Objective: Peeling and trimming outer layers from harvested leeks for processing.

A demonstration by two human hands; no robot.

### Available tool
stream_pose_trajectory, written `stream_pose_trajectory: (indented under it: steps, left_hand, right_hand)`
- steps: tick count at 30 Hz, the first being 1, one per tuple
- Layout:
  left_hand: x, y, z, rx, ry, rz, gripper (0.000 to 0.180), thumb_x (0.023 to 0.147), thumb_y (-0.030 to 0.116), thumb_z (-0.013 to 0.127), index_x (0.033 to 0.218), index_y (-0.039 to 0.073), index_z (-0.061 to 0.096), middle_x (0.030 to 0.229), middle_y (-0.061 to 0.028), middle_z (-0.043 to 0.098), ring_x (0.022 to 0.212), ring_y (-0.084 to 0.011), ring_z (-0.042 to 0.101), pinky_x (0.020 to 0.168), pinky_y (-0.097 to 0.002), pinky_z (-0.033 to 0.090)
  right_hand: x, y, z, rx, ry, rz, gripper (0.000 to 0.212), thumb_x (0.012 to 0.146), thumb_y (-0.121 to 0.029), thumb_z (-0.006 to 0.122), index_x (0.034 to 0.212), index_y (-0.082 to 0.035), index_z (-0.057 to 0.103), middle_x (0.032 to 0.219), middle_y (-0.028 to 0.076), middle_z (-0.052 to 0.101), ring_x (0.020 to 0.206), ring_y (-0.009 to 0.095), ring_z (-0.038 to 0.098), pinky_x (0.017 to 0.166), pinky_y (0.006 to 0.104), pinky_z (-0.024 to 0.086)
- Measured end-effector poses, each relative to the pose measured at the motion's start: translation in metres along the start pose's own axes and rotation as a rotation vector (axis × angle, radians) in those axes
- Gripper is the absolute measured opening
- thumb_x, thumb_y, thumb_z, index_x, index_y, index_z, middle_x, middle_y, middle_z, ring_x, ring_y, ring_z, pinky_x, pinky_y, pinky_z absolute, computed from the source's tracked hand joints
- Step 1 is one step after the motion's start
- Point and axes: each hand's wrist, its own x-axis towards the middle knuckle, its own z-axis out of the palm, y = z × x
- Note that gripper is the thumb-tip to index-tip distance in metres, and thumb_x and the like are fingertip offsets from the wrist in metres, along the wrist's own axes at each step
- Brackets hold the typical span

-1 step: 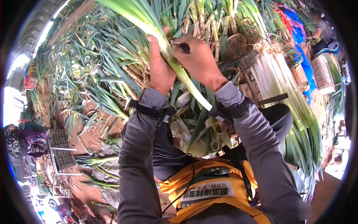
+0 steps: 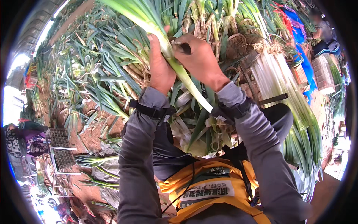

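A large green onion (image 2: 192,87) slants across the middle, its green leaves up at the far left and its pale lower end down near my right cuff. My left hand (image 2: 161,69) is closed around the stalk, thumb up along its left side. My right hand (image 2: 199,58) has its fingers curled and pressed against the stalk's right side, just above the left hand's grip; its fingertips are partly hidden. Pale stripped leaves (image 2: 182,136) and green scraps lie below, between my knees.
A big heap of unsorted green onions (image 2: 100,52) spreads ahead and left. At right, a neat stack of white-stalked green onions (image 2: 276,74) lies in a metal frame (image 2: 274,99). Further right are a blue sheet (image 2: 300,48) and another person (image 2: 324,31). Crates (image 2: 61,149) stand at left.
The green onion and my right hand have shifted very slightly to the right and down, the onion's pale end now meeting my right cuff in view. Both grips look the same.
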Motion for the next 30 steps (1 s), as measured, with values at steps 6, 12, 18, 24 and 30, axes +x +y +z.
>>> stream_pose_trajectory:
  steps: [6, 12, 18, 24, 30]
  left_hand:
    - [0.004, 0.009, -0.006, 0.077, 0.044, 0.017, 0.056, 0.098, 0.059, 0.044, 0.116, 0.007, 0.057, 0.092, -0.0028, 0.06, 0.087, -0.0164, 0.057, 0.082, -0.0319, 0.049]
    - [0.016, 0.024, -0.024, -0.003, 0.111, 0.016, 0.055, 0.092, 0.063, 0.054, 0.11, 0.012, 0.058, 0.086, -0.0023, 0.059, 0.082, -0.0161, 0.056, 0.081, -0.0355, 0.047]
    - [0.026, 0.03, -0.037, -0.019, 0.174, 0.09, 0.066, 0.088, 0.067, 0.056, 0.126, 0.013, 0.057, 0.086, -0.0021, 0.058, 0.082, -0.0163, 0.052, 0.083, -0.0338, 0.046]
    - [0.024, 0.022, -0.03, -0.032, 0.146, 0.084, 0.064, 0.092, 0.064, 0.053, 0.128, 0.011, 0.057, 0.088, -0.0023, 0.057, 0.084, -0.0168, 0.052, 0.086, -0.0355, 0.046]
    - [0.021, 0.014, -0.015, -0.04, 0.118, -0.009, 0.051, 0.097, 0.053, 0.052, 0.125, 0.01, 0.056, 0.092, -0.0056, 0.06, 0.088, -0.0203, 0.057, 0.086, -0.0375, 0.048]
  right_hand:
    - [-0.019, 0.003, -0.009, -0.159, -0.054, -0.245, 0.016, 0.079, -0.008, 0.068, 0.09, -0.001, 0.06, 0.084, 0.018, 0.064, 0.073, 0.036, 0.065, 0.065, 0.0419, 0.052]
    - [-0.056, 0.038, -0.034, -0.253, -0.091, -0.268, 0.015, 0.081, -0.007, 0.068, 0.095, -0.002, 0.065, 0.086, 0.016, 0.067, 0.072, 0.028, 0.069, 0.063, 0.0386, 0.054]
    - [-0.061, 0.139, -0.093, -0.265, 0.094, 0.43, 0.023, 0.087, -0.005, 0.065, 0.108, 0.001, 0.063, 0.073, 0.008, 0.067, 0.06, 0.012, 0.065, 0.052, 0.0281, 0.053]
    - [-0.033, 0.1, -0.075, -0.61, -0.035, -0.029, 0.052, 0.085, -0.008, 0.066, 0.135, -0.006, 0.053, 0.133, 0.02, 0.053, 0.128, 0.032, 0.049, 0.113, 0.0402, 0.037]
    - [0.005, 0.015, -0.009, -0.284, -0.214, -0.102, 0.042, 0.091, -0.035, 0.067, 0.119, -0.003, 0.063, 0.103, 0.018, 0.069, 0.08, 0.031, 0.071, 0.072, 0.0388, 0.058]
